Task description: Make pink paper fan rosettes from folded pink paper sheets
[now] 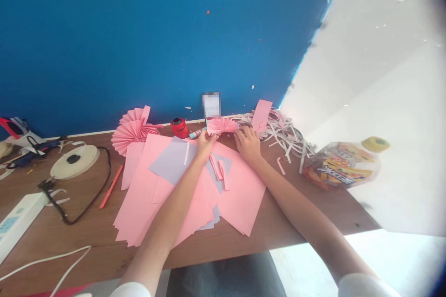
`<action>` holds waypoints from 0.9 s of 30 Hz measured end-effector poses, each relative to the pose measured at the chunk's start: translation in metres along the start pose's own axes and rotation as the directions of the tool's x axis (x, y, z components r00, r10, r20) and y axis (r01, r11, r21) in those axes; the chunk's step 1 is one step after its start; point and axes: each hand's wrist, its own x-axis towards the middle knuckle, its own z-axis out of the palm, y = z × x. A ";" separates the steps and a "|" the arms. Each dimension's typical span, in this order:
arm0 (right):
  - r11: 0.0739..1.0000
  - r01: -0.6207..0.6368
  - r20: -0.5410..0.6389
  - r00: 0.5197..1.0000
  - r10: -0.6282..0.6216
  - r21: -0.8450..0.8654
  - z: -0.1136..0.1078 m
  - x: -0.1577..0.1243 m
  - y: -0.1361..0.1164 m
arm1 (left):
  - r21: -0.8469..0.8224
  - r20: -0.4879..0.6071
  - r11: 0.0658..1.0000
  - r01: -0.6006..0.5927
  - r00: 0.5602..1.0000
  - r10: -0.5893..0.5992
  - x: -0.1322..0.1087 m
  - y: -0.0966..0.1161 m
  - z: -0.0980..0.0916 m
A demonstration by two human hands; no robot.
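My left hand (205,143) pinches the near corner of a small pleated pink paper fan (223,125) at the far side of the table. My right hand (248,141) rests just right of the fan, fingers curled at its right edge and touching it. Below both hands lies a spread of pink paper sheets (240,195) with a lavender sheet (170,160) and short folded pink strips (220,170) on top. A finished round pink paper fan (134,132) sits to the left by the blue wall.
A red tape roll (179,127) and a glue stick (195,133) lie near the fan. Shredded white paper strips (285,132) pile at the right. A snack bag (339,164), a red pen (111,186), a round white device with black cable (73,160) and a power strip (19,220) surround the sheets.
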 end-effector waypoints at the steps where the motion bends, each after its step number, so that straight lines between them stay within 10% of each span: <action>1: 0.999 0.034 -0.013 0.999 -0.034 -0.015 0.004 0.000 0.000 | 0.002 0.008 1.000 0.007 1.000 -0.007 0.000 0.000 0.000; 14: 1.000 0.026 0.057 0.998 -0.026 0.002 0.023 0.007 -0.002 | 0.048 -0.008 0.997 0.061 0.998 -0.061 0.006 -0.007 -0.003; 18: 1.000 0.023 0.075 0.997 -0.024 0.018 0.026 0.008 0.000 | 0.209 -0.082 0.975 -0.076 0.992 0.094 0.001 -0.002 0.000; 21: 1.000 0.017 0.062 0.998 -0.017 -0.003 0.027 0.007 0.001 | 0.516 -0.179 0.822 -0.241 0.908 0.378 -0.006 0.008 0.003; 27: 0.999 0.020 0.078 0.997 -0.017 -0.028 0.027 0.005 0.000 | 0.822 0.071 0.441 -0.361 0.833 0.549 -0.016 0.018 0.009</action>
